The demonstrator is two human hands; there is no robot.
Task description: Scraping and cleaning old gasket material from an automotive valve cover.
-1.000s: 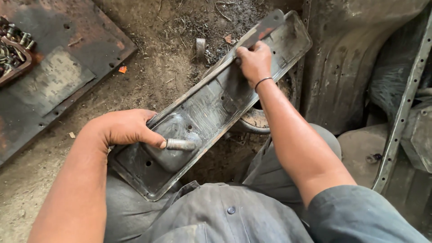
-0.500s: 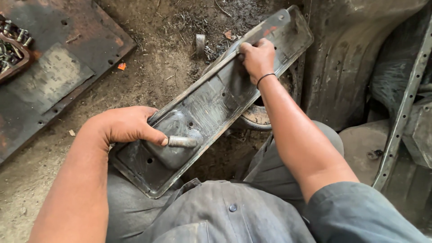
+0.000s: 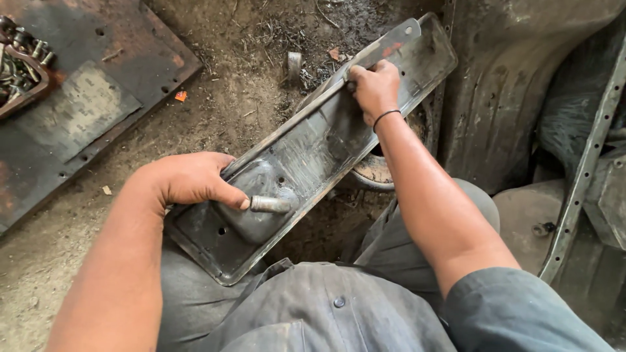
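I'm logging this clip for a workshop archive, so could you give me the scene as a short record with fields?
setting: dirt floor, seen from above
left hand: grips the near end of a long metal cover, thumb beside a short stub pipe
right hand: holds a flat metal tool against the cover's far part
cover: dirty, lies slanted across the lap, hollow side up
nearby: rusty metal plate at left, tray of small metal parts on it

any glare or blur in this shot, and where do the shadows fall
Head view: soft daylight and sharp focus on the long metal cover, with a dull sheen on its scraped middle; no motion blur on the left hand or right hand; deep shadow beneath the cover and at the far right.
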